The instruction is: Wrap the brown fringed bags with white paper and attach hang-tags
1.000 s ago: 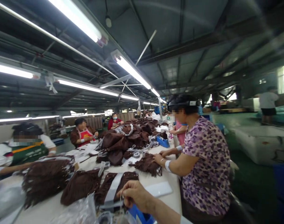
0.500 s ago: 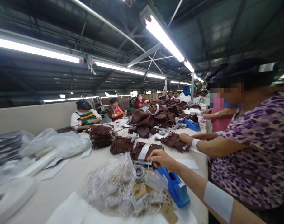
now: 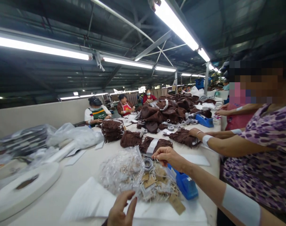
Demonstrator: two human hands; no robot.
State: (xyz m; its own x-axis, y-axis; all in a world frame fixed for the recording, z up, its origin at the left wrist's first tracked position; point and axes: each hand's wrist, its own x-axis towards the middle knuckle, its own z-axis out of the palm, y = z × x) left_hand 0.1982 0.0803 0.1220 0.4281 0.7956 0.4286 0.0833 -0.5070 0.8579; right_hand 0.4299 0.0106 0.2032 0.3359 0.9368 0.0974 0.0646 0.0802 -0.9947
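Note:
My right hand is over the far side of a heap of hang tags. Its thumb and fingers pinch a thin pale string; whatever hangs from it cannot be made out. Below lie brown paper tags with tangled strings, beside a mound of clear plastic bags. My left hand shows at the bottom edge, thumb and forefinger apart, holding nothing, over white foam sheets. A blue tape dispenser stands under my right forearm. Just beyond my right hand is a brown fringed bag with a white band round it.
A large white roll lies at left, near clear plastic wrapping. More brown bags are piled up the table. At right a co-worker in a purple patterned top handles a fringed bag. Other people sit across the table.
My left hand has come into view at the bottom. The view has swung left, so the table's things appear further right. My right hand stays pinched above the tags.

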